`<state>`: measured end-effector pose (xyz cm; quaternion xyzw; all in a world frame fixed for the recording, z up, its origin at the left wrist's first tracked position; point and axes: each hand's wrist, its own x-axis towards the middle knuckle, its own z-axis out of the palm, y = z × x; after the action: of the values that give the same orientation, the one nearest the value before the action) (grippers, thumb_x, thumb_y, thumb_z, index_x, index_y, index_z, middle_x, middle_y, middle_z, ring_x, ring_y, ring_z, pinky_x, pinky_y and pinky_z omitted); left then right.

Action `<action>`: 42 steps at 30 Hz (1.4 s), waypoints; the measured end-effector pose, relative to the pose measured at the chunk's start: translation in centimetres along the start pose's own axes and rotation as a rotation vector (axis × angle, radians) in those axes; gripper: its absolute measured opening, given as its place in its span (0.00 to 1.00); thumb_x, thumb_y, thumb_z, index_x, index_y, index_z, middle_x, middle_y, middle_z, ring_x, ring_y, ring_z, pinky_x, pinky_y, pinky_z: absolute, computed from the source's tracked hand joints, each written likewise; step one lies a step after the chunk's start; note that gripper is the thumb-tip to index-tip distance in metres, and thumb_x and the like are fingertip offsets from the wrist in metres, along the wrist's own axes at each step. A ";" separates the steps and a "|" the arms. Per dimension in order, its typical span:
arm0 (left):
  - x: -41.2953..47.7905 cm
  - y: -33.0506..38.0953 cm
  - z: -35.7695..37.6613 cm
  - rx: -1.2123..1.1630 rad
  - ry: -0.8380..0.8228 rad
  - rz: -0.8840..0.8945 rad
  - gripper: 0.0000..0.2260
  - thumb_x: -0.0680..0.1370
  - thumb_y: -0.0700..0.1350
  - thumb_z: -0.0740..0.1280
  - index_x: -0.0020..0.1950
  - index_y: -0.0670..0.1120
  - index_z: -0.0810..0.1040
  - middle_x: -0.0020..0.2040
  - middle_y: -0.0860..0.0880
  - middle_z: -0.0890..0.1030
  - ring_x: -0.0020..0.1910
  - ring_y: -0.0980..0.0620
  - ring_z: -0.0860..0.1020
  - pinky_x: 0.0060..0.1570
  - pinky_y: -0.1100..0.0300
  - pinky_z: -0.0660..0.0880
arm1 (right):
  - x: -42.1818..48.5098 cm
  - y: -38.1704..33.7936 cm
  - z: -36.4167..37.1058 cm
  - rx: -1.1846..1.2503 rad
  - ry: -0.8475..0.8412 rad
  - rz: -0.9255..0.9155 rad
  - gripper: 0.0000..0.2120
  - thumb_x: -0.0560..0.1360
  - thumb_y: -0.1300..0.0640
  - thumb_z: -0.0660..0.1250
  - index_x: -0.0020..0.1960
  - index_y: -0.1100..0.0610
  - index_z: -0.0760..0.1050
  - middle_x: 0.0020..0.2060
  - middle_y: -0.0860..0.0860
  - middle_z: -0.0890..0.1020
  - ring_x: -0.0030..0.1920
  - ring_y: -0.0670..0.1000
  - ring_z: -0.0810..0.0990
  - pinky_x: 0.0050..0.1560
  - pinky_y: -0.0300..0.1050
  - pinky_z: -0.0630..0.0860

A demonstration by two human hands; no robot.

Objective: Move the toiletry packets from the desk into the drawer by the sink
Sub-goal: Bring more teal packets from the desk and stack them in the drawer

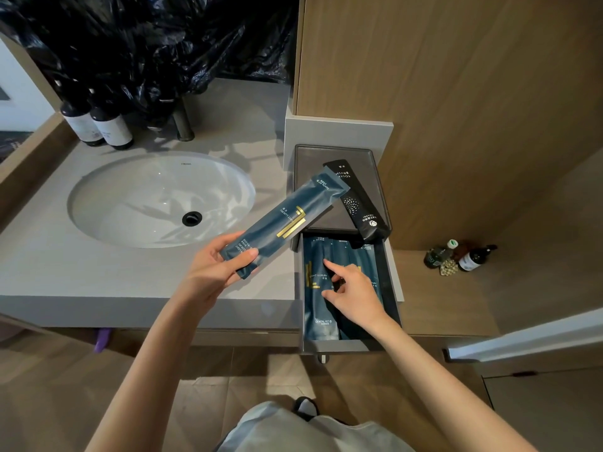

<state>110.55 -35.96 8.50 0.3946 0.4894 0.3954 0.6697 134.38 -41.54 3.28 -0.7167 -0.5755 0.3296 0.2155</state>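
My left hand [218, 265] grips the near end of a long dark-blue dental kit packet [287, 220] with gold bars, held slanted above the counter's right edge. The open drawer [396, 288] to the right of the sink holds several blue packets [318, 305] lying lengthwise. My right hand [354, 293] is down in the drawer, index finger stretched out and touching the packets, holding nothing. A black toothbrush packet [357, 199] lies across the grey tray [332, 151] at the drawer's back.
A white oval sink [160, 199] sits in the grey counter [49, 272], with dark bottles [98, 125] and a faucet [184, 123] behind it. Black plastic bags fill the back. Small bottles [460, 256] stand on a wooden ledge at the right. A white door edge [522, 337] juts in low right.
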 end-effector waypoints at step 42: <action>1.0 -2.1 7.1 0.978 -0.069 0.419 0.16 0.79 0.47 0.63 0.67 0.49 0.72 0.62 0.51 0.77 0.59 0.53 0.76 0.61 0.58 0.71 | -4.2 0.7 -7.9 0.333 -0.162 0.194 0.20 0.78 0.55 0.64 0.41 0.75 0.72 0.39 0.62 0.78 0.51 0.48 0.59 0.58 0.32 0.71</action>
<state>117.89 -36.83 7.69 0.7629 0.5049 0.2332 0.3298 140.05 -45.26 9.19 -0.6944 -0.4570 0.4959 0.2510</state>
